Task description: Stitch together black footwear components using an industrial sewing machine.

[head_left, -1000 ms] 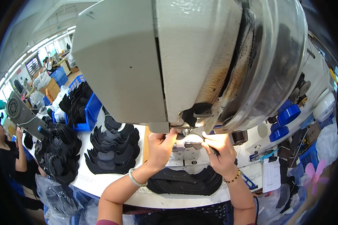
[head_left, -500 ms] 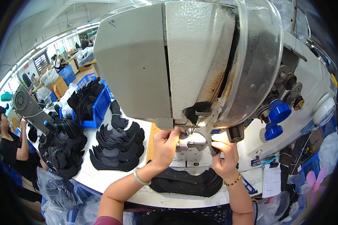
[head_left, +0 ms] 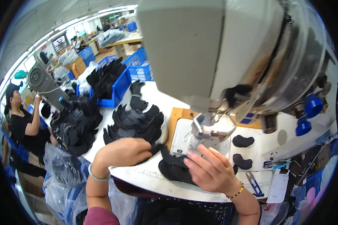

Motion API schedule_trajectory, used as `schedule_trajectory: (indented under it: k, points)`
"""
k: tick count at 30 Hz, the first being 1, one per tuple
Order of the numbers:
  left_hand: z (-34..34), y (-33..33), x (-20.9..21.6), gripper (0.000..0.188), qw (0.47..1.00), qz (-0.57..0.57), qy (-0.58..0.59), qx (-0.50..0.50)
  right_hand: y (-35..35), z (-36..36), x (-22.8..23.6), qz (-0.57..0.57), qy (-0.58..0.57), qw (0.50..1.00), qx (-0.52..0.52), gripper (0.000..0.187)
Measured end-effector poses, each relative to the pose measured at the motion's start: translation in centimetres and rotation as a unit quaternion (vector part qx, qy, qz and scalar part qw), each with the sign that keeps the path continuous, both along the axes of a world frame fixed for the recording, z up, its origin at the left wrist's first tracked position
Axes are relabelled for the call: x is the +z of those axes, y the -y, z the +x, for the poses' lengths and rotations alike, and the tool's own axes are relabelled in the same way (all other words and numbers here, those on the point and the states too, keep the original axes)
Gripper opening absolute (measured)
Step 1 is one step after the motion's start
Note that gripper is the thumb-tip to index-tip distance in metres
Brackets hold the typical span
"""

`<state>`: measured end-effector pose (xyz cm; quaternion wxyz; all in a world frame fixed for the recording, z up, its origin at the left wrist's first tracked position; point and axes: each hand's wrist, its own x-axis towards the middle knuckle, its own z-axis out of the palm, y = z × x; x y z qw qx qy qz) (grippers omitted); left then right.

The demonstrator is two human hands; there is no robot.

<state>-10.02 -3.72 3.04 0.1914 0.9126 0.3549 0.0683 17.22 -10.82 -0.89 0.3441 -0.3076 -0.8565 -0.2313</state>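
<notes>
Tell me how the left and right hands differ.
The left hand is curled; the right hand is outstretched. The left wears a pale bangle, the right a beaded bracelet. The left is by the fanned black pieces, the right over the front black stack. Both are bare.

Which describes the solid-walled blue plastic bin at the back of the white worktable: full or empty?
Full: black cut pieces heap up above the rim of the blue plastic bin.

Left hand (head_left: 128, 150) now near stacked black pieces (head_left: 135, 123), right hand (head_left: 212, 169) lowered to front pile (head_left: 172, 169)
</notes>
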Motion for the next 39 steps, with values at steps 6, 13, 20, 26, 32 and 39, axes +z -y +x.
schedule_trajectory:
  k: [6, 13, 20, 26, 32, 39]
  points:
    - [3.1, 3.4, 0.1, 0.025, 0.997, -0.027, -0.034, -0.057, -0.4, -1.8, -1.8, -0.317, -0.088, 0.941, 0.083, 0.021]
    - [4.4, 0.8, -2.4, 0.023, 0.959, -0.245, 0.138, -0.023, -2.1, 2.4, -2.5, -0.706, -0.342, 0.599, 0.160, 0.017]
    - [5.4, -0.6, -4.6, 0.024, 0.911, -0.355, 0.208, -0.011, -2.6, 2.9, -3.0, -0.721, -0.393, 0.546, 0.167, 0.019]
    - [5.3, -0.4, -4.8, 0.025, 0.897, -0.390, 0.208, 0.004, -2.5, 2.9, -3.2, -0.716, -0.403, 0.541, 0.181, 0.019]
    - [2.1, -0.6, -4.3, 0.021, 0.968, -0.176, 0.175, -0.027, -0.7, 4.3, -1.0, -0.341, -0.192, 0.920, -0.015, 0.016]
    - [-8.9, -1.6, -7.0, 0.012, 0.955, 0.122, -0.073, 0.262, 3.4, 11.2, -1.2, -0.428, -0.302, 0.779, -0.345, 0.019]
